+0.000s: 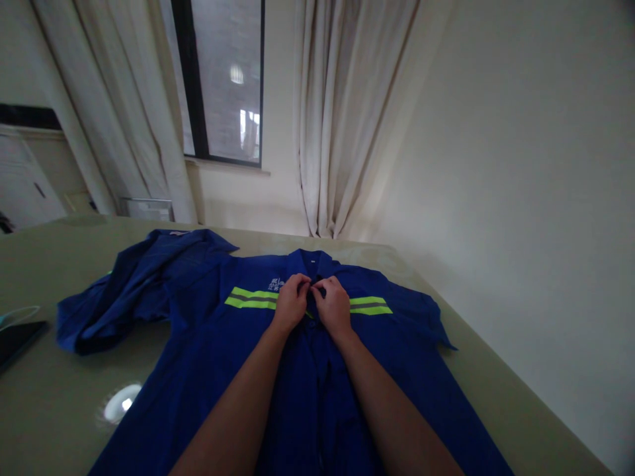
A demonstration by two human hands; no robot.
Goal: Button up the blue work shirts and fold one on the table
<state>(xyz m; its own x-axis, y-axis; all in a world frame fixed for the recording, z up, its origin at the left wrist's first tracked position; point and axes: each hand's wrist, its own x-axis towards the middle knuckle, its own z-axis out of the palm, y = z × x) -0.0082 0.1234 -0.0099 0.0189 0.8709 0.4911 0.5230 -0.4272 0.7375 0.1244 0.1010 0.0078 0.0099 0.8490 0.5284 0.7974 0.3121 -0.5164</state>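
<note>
A blue work garment (213,357) with a yellow-green reflective stripe across the chest lies spread face up, its collar (325,263) toward the far edge. At the front opening, just below the collar, my left hand (292,303) and my right hand (333,304) meet with fingertips pinched close together. Both grip the edges of the front placket. Any button between the fingers is too small to make out. White lettering shows on the chest beside my left hand. Lower down, the front runs between my forearms.
Another bundled blue garment (143,284) lies against the left shoulder. A dark phone-like device (20,340) with a pale cable rests at the left edge of the green table (54,410). A wall (536,198) borders the right side; curtains (342,132) hang behind.
</note>
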